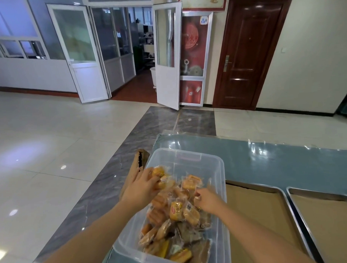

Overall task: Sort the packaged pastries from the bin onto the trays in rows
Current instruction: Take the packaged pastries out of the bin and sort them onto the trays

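Observation:
A clear plastic bin [221,169] stands on the blue table, holding several packaged pastries [177,212] in orange, yellow and brown wrappers. My left hand [141,188] reaches in over the bin's left wall and grips a couple of yellow-orange pastry packs [160,178] near the top of the pile. My right hand [207,201] is inside the bin on the right, its fingers pinching a pastry pack [196,197]. Two metal trays lined with brown paper lie to the right of the bin, a nearer tray [258,209] and a farther tray [327,216]; both show no pastries.
A brown cardboard piece [137,166] leans against the bin's left side at the table edge. The blue table top [278,163] runs back and right behind the trays. Tiled floor lies to the left; open glass doors and a dark wooden door stand far behind.

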